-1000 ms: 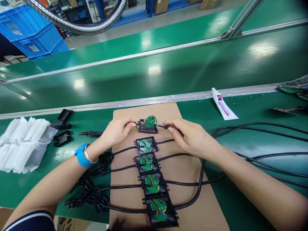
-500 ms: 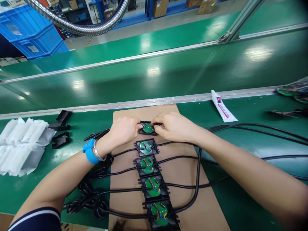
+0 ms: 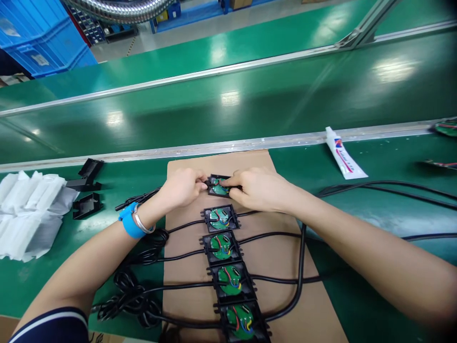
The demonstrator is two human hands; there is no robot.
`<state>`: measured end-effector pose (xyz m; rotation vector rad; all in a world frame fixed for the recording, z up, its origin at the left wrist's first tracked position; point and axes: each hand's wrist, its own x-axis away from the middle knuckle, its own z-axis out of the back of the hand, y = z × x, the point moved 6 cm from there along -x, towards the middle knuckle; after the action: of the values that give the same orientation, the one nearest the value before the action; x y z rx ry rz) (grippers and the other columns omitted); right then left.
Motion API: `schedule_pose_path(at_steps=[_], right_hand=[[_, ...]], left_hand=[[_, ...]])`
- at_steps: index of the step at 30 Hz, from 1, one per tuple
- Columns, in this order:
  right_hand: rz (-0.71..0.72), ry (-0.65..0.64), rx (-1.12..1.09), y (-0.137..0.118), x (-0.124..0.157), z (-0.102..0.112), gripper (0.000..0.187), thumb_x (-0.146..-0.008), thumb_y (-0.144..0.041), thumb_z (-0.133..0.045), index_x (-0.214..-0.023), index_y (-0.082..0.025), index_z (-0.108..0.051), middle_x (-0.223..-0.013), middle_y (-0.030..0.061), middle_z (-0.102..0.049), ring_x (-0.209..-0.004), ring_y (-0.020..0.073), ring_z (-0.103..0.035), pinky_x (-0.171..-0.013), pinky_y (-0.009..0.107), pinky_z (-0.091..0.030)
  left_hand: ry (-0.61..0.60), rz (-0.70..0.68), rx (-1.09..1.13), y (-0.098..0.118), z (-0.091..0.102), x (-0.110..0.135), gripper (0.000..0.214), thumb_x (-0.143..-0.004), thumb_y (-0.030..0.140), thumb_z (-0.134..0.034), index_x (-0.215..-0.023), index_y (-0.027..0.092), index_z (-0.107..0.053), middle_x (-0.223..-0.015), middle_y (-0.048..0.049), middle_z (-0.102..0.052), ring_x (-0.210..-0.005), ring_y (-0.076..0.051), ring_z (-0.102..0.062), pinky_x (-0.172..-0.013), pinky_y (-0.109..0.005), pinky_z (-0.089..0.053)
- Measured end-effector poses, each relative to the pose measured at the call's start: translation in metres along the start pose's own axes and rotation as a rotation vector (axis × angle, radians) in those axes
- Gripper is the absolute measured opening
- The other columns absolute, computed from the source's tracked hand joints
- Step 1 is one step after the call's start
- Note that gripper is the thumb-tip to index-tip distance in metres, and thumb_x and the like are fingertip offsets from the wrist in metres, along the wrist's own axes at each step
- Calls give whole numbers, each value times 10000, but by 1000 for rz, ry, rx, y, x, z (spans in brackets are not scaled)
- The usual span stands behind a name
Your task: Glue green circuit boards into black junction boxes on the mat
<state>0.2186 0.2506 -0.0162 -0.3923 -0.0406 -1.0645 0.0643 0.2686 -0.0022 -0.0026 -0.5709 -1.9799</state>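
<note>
My left hand (image 3: pixel 183 186) and my right hand (image 3: pixel 257 187) meet over a small black housing (image 3: pixel 218 186) with a round green circuit board in it, at the far end of a brown cardboard sheet (image 3: pixel 250 247). Both hands have their fingers curled and pressed on the housing's edges and on the board. Below it lies a row of several like housings with green boards (image 3: pixel 221 218), each with black cables (image 3: pixel 274 234) running out left and right.
Empty black housings (image 3: pixel 87 205) and white foam bags (image 3: pixel 32 209) lie at left. A white tube (image 3: pixel 343 153) rests at right by the metal rail (image 3: pixel 228 145). A coiled black cable bundle (image 3: pixel 139 290) sits near the front left. The green conveyor belt (image 3: pixel 250 95) runs behind.
The green board, held up above the housing a second ago, has been lowered into it. Both hands have come together over the housing and press on it.
</note>
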Motion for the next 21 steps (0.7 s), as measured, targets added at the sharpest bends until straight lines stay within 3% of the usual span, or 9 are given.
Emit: schedule_pose_path(at_steps=[5,8,11,13,17,21], right_hand=[[0,13,35,-1,5,-4,498,-882,-300,-383,-1241,-231,-722,-1012,120,-732,-816,269,-674,-713,387,-459],[43,46,42,-3,8,-6,498,-884,-286,-378,-1244,-240,-719,-1005,111,-710,-746,229,-650,-680,368,-442],[60,97,21,-1,9,-7,478,-878,-284,-393,-1207,-227,-735,-942,106,-700,-682,192,-613,-646,340,-427],[67,120,2,1,9,-7,464,-877,-290,-401,-1177,-213,-746,-906,105,-695,-679,189,-602,-641,332,-423],[68,82,-7,1,7,-8,473,-888,-287,-386,-1199,-236,-738,-965,106,-690,-737,214,-623,-660,347,-419],[63,56,19,-3,7,-6,459,-884,-272,-388,-1160,-237,-753,-1010,110,-692,-769,234,-643,-656,353,-412]], left_hand=[[-52,19,191,-14,-4,-8,174,-813,182,-637,-933,184,-763,-858,-10,-771,-761,-158,-669,-684,-271,-470],[29,2,201,-12,-5,-7,155,-827,189,-634,-904,202,-768,-822,1,-768,-734,-158,-667,-664,-274,-479],[204,-49,30,-5,-2,-1,168,-851,192,-629,-933,227,-772,-945,-21,-774,-853,-193,-686,-745,-311,-507],[249,-80,-131,-1,-4,3,171,-877,200,-606,-936,210,-766,-958,-54,-761,-879,-220,-687,-741,-328,-507],[186,-148,-435,10,-12,4,236,-931,182,-505,-896,152,-736,-844,-102,-707,-788,-239,-666,-627,-326,-475],[94,-231,-664,28,-24,5,271,-903,49,-435,-944,85,-701,-863,-156,-673,-842,-268,-651,-581,-321,-469]])
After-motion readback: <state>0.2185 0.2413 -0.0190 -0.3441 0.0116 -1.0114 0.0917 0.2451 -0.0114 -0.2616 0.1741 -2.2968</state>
